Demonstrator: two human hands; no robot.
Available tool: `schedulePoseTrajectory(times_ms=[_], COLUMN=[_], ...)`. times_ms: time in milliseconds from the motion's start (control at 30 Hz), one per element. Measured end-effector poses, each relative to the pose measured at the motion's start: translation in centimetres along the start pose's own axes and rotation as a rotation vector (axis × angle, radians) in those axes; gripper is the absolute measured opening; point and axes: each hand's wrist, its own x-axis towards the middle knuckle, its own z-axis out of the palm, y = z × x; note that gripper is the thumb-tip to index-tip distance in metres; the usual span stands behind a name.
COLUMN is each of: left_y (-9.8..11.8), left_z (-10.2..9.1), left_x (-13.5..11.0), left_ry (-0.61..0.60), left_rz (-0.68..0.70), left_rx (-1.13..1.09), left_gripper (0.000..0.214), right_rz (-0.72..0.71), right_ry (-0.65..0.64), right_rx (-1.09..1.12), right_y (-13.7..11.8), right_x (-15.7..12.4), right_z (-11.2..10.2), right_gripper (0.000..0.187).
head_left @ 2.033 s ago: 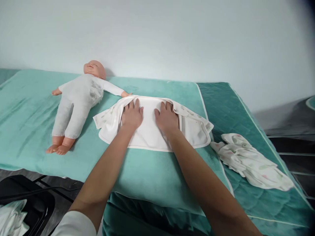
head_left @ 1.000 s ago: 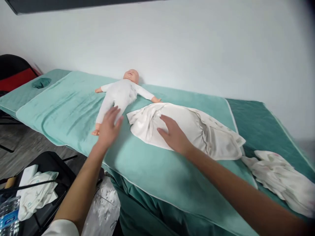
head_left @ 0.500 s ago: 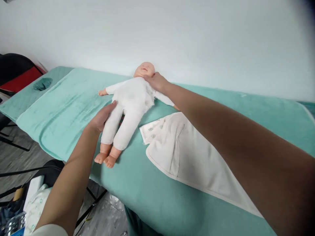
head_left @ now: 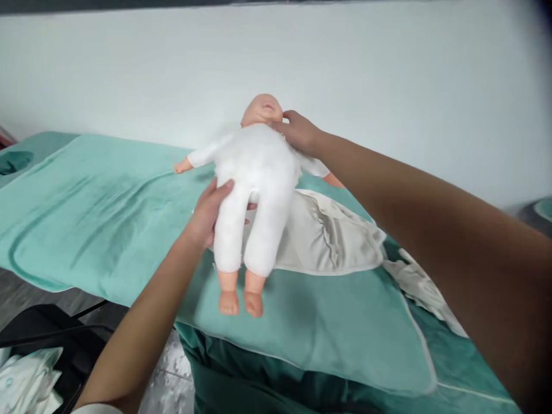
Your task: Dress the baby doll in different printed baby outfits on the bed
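A baby doll point(head_left: 259, 161) with a white cloth body and bare plastic head, hands and feet is held up over the green-covered table, face upward. My left hand point(head_left: 209, 213) grips it around the thigh, the thumb on top and fingertips showing between the legs. At the neck and shoulder, my right hand point(head_left: 299, 133) supports it; most of those fingers are hidden behind the doll. Beneath and to the right of the doll lies a cream cloth garment point(head_left: 328, 241), spread on the green cover and partly covered by the doll.
The green cover point(head_left: 107, 201) extends left and right along a white wall point(head_left: 150, 75). Another crumpled pale cloth point(head_left: 425, 287) lies at the right, partly behind my right forearm. At lower left, a black chair point(head_left: 52, 322) holds folded printed cloths or diapers point(head_left: 32, 379).
The doll has been lifted off the cover and carried right, over part of the cream garment. My left hand has closed around its thigh. The view has swung right.
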Motion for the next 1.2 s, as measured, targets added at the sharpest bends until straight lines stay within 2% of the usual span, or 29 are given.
schedulePoseTrajectory(times_ms=[67,167,233,333,400,467,567,633,700,767,833,933,1000,1100,1200], left_y=[-2.3,-5.8,-7.9,-10.0,-10.7,-10.8,-10.8,-10.8,-10.8,-10.7,-10.4,-10.3,-10.3,-10.4,-10.3], left_z=[2.8,5.3,6.1,6.7,6.8,6.8,6.4,6.2,6.0,5.9,5.6,4.8,4.0,2.5,0.8], left_x=[-0.8,-1.8,-2.1,-2.3,-2.4,-2.5,-2.6,-2.3,-1.3,0.2,2.0,4.0,4.5,4.3,3.8], left_ry=[-0.032,-0.034,-0.001,0.080,0.106,0.105,0.154,0.227,0.314,0.377,0.389,0.319,0.264,0.233,0.330], left_rz=[-0.017,-0.021,0.010,0.058,0.037,-0.025,-0.051,-0.019,0.023,0.080,0.122,0.083,0.040,0.079,0.192], left_rx=[0.053,0.205,0.321,0.462,0.460,0.355,0.234,0.295,0.446,0.667,0.966,1.369,1.472,1.513,1.527], left_gripper=[0.067,0.071,0.072,0.073,0.073,0.069,0.059,0.051,0.046,0.043,0.043,0.042,0.038,0.031,0.029], right_rz=[0.040,0.077,0.097,0.091,0.064,0.028,-0.043,-0.094,-0.175,-0.287,-0.406,-0.536,-0.531,-0.486,-0.485], right_ry=[0.041,0.063,0.072,0.042,0.006,-0.040,-0.112,-0.094,-0.040,-0.039,-0.160,-0.371,-0.438,-0.454,-0.397], right_rx=[-0.018,-0.054,-0.086,-0.071,-0.060,-0.102,-0.309,-0.491,-0.575,-0.550,-0.543,-0.662,-0.741,-0.786,-0.732], right_y=[3.3,7.9,10.1,12.0,12.6,12.9,12.1,10.5,8.1,5.4,2.7,0.0,-0.7,-0.3,0.8], right_x=[-2.3,-5.2,-6.5,-7.2,-7.2,-6.9,-6.5,-6.5,-6.7,-7.0,-7.1,-6.8,-6.4,-6.1,-6.3], right_z=[-2.0,-2.8,-2.1,-0.6,0.1,-0.1,-1.7,-2.8,-2.7,-0.8,2.6,8.4,11.1,12.5,11.3], right_gripper=[0.080,0.079,0.076,0.080,0.081,0.080,0.084,0.084,0.069,0.050,0.040,0.038,0.036,0.033,0.027])
